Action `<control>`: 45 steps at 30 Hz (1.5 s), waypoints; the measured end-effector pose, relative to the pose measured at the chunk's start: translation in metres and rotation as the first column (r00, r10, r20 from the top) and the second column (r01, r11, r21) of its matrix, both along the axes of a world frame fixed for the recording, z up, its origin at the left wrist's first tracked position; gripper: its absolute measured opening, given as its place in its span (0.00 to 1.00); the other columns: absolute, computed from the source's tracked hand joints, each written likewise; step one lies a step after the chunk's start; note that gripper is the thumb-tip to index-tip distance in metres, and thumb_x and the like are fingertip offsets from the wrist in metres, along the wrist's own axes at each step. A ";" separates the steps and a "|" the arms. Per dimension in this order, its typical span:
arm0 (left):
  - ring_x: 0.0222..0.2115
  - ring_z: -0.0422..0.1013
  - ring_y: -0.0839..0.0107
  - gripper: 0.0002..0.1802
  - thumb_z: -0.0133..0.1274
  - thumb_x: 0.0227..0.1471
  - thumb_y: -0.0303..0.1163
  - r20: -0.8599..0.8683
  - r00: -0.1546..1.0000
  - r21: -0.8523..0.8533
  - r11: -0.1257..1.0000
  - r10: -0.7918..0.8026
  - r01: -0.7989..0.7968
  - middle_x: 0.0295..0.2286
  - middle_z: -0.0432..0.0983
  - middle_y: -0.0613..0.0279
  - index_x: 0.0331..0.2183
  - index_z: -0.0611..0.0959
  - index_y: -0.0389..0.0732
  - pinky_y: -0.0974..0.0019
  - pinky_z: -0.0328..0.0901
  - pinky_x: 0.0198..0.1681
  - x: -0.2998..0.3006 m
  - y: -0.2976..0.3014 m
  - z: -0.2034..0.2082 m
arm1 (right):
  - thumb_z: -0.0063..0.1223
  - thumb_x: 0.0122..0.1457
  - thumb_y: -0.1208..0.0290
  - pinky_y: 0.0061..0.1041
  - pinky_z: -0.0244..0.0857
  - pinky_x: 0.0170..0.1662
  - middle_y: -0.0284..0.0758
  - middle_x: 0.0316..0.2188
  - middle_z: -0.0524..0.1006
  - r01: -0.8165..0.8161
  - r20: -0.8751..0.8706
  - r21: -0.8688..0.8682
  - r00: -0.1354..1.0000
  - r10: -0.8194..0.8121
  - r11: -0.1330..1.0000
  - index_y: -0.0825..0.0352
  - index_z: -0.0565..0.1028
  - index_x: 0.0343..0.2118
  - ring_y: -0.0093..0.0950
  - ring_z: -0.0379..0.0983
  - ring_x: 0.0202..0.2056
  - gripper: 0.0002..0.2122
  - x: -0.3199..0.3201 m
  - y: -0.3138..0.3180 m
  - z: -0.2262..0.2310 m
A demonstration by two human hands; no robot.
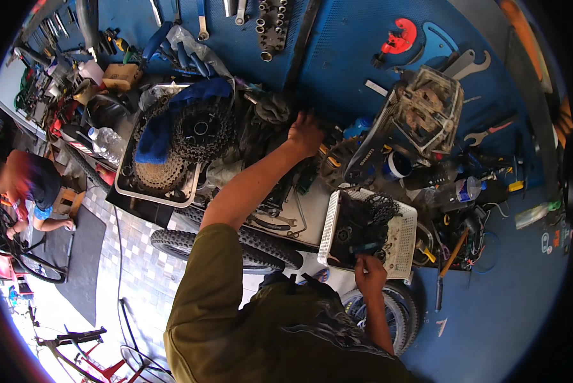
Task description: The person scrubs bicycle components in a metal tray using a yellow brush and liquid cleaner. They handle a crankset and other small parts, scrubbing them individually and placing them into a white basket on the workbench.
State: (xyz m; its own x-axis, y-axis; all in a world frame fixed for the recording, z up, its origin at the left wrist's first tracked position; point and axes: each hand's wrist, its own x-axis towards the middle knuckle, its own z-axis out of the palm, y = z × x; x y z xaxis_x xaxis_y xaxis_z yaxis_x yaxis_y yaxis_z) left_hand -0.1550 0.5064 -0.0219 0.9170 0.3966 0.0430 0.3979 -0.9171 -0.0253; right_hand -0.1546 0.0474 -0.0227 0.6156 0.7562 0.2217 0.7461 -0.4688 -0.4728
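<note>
My left hand [305, 135] reaches across to the back of the cluttered bench, its fingers stretched out over dark items beside a pair of dark gloves [272, 107]. Just right of it lies a black crank arm [367, 148] with a toothed chainring [331, 167]. Close to my body, my right hand [370, 274] is at the near rim of a white plastic basket [402, 249]. Its fingers are closed around a small dark, bluish piece [365, 247] whose kind I cannot make out. Black bicycle parts [356, 223] and a chain [383, 207] lie inside the basket.
A metal tray [183, 199] on the left holds cassettes [200, 127] and a blue cloth [153, 139]. Tools hang on the blue wall panel [344, 32]. Bicycle tires [254, 249] stand below the bench edge. Another person [31, 185] crouches far left near a bike.
</note>
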 end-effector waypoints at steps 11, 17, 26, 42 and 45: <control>0.58 0.70 0.38 0.42 0.64 0.55 0.52 0.258 0.844 -0.518 0.804 0.471 -0.290 0.56 0.76 0.40 0.66 0.71 0.47 0.45 0.68 0.60 -0.139 0.064 0.066 | 0.60 0.60 0.71 0.37 0.74 0.36 0.36 0.29 0.83 -0.021 -0.011 0.027 1.000 0.021 0.999 0.61 0.84 0.37 0.38 0.80 0.31 0.05 0.005 0.002 0.001; 0.72 0.46 0.41 0.48 0.68 0.50 0.57 0.343 0.698 -0.006 0.744 0.629 -0.668 0.69 0.56 0.40 0.67 0.70 0.50 0.37 0.46 0.72 -0.274 0.067 0.048 | 0.59 0.61 0.69 0.38 0.74 0.36 0.35 0.29 0.83 -0.058 0.033 0.029 0.998 0.057 0.998 0.58 0.84 0.36 0.38 0.80 0.31 0.05 0.006 -0.003 -0.001; 0.70 0.52 0.42 0.36 0.65 0.55 0.48 0.337 0.483 0.056 0.494 0.809 -0.867 0.65 0.63 0.37 0.61 0.77 0.45 0.36 0.50 0.70 -0.428 -0.002 0.053 | 0.58 0.63 0.69 0.38 0.74 0.34 0.36 0.31 0.83 -0.198 0.075 0.074 0.978 0.192 0.977 0.60 0.83 0.40 0.39 0.80 0.31 0.06 0.013 -0.006 -0.005; 0.60 0.66 0.43 0.28 0.67 0.52 0.36 0.435 0.573 -0.143 0.681 0.695 -0.718 0.55 0.75 0.46 0.55 0.80 0.44 0.40 0.61 0.62 -0.506 -0.069 0.066 | 0.59 0.63 0.76 0.39 0.72 0.47 0.40 0.40 0.80 -0.175 0.115 0.166 0.981 0.157 0.971 0.64 0.80 0.48 0.41 0.77 0.43 0.11 0.001 -0.030 0.004; 0.56 0.69 0.42 0.26 0.65 0.53 0.31 0.492 0.588 -0.178 0.735 0.642 -0.654 0.50 0.77 0.45 0.54 0.81 0.43 0.44 0.64 0.60 -0.535 -0.060 0.070 | 0.59 0.63 0.76 0.42 0.70 0.52 0.39 0.44 0.81 -0.103 0.197 0.189 0.978 0.065 0.977 0.64 0.80 0.50 0.43 0.75 0.47 0.12 -0.018 -0.033 -0.002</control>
State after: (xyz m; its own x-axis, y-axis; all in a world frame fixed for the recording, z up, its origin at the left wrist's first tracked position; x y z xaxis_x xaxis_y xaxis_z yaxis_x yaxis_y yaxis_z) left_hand -0.6898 0.4459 0.0478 0.2591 0.8711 0.4172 0.8459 -0.4132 0.3374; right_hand -0.1725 0.0148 -0.0244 0.4844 0.7331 0.4774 0.8633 -0.3122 -0.3966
